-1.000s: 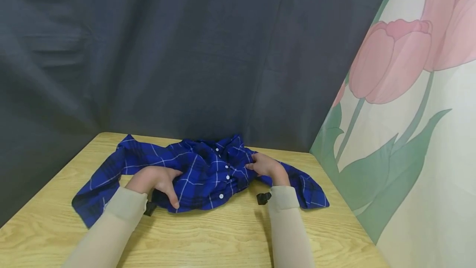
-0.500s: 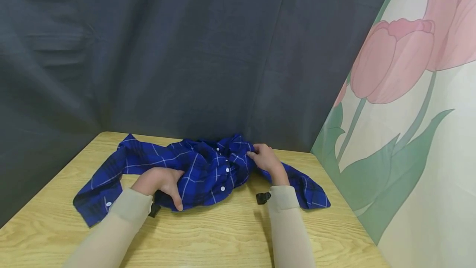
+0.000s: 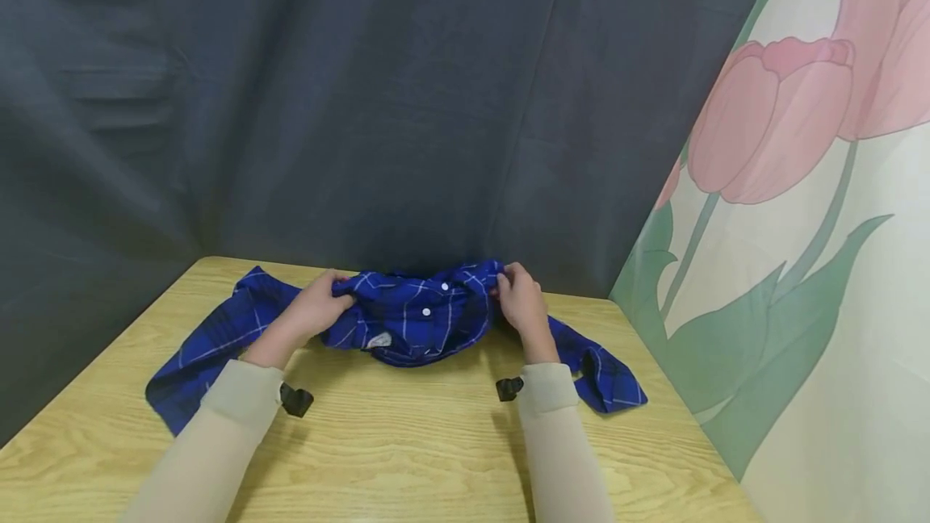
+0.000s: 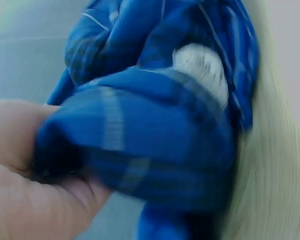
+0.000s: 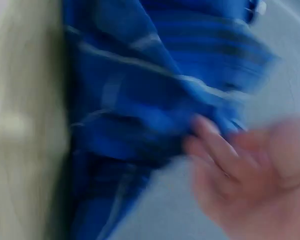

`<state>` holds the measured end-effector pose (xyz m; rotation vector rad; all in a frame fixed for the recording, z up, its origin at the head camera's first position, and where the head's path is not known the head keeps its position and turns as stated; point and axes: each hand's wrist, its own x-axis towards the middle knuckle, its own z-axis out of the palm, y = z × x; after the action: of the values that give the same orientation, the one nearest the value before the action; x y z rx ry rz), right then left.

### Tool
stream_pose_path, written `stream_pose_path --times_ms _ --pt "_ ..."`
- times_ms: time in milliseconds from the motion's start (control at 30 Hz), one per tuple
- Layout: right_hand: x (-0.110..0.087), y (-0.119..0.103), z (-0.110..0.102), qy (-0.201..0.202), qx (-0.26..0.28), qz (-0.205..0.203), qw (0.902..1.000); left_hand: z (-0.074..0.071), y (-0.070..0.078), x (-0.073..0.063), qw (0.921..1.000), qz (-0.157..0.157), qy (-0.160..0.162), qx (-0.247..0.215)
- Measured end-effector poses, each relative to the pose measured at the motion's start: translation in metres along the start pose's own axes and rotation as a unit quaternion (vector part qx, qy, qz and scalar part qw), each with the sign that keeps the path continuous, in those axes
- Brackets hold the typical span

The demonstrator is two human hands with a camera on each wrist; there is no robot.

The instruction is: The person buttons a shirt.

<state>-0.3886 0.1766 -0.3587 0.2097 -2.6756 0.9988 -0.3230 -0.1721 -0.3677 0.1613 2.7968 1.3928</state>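
A blue plaid shirt (image 3: 407,321) with white buttons lies bunched near the table's far edge, its body lifted at both sides and sagging between my hands. My left hand (image 3: 316,309) pinches the fabric at the left side; in the left wrist view a fold of shirt (image 4: 160,135) sits between thumb and fingers. With its fingertips, my right hand (image 3: 523,305) holds the right side, blurred in the right wrist view. One sleeve (image 3: 203,353) stretches left, partly behind my left forearm. The other sleeve (image 3: 606,382) reaches right. A white label (image 3: 379,340) shows inside the lower edge.
The shirt rests on a light wood table (image 3: 407,458). A dark curtain (image 3: 378,103) hangs close behind the far edge. To the right stands a wall panel with painted tulips (image 3: 770,119). Small black cameras (image 3: 296,400) sit at both wrists.
My left hand has moved up and away from the shirt's near edge, now pinching it. The right hand has shifted slightly farther. The shirt's near edge has risen and folded back, exposing the label.
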Motion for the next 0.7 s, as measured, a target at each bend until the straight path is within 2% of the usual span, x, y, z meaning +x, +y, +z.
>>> stream_pose_path --times_ms 100,167,267,300,400,467,533,633,700 --pt "-0.001 0.005 -0.001 -0.126 0.030 0.005 0.9916 -0.004 0.000 0.001 0.9952 -0.029 0.015 -0.093" --pt "-0.003 0.007 -0.001 -0.170 0.006 0.027 0.9850 -0.005 0.000 0.001 0.9912 -0.041 0.019 -0.125" --pt "-0.006 0.007 -0.001 -0.215 -0.052 0.054 0.9737 -0.004 -0.001 0.002 0.9874 -0.043 0.029 -0.150" --pt "-0.007 0.007 -0.001 -0.240 -0.071 0.059 0.9663 -0.004 -0.002 0.003 0.9861 -0.041 0.034 -0.158" --pt "-0.011 0.005 -0.001 -0.343 -0.097 0.056 0.9324 -0.004 -0.003 0.004 0.9851 -0.026 0.045 -0.164" --pt "-0.012 0.005 0.001 -0.389 -0.109 0.046 0.9136 -0.005 -0.003 0.005 0.9858 -0.012 0.042 -0.162" --pt "-0.013 0.004 0.005 -0.403 -0.115 0.044 0.9071 -0.006 -0.004 0.003 0.9885 0.000 0.026 -0.149" --pt "-0.013 0.003 0.011 -0.389 -0.119 0.050 0.9123 -0.005 -0.006 0.002 0.9946 0.005 -0.019 -0.102" --pt "-0.015 0.003 0.015 -0.380 -0.121 0.060 0.9150 -0.003 -0.008 0.001 0.9977 0.003 -0.039 -0.056"
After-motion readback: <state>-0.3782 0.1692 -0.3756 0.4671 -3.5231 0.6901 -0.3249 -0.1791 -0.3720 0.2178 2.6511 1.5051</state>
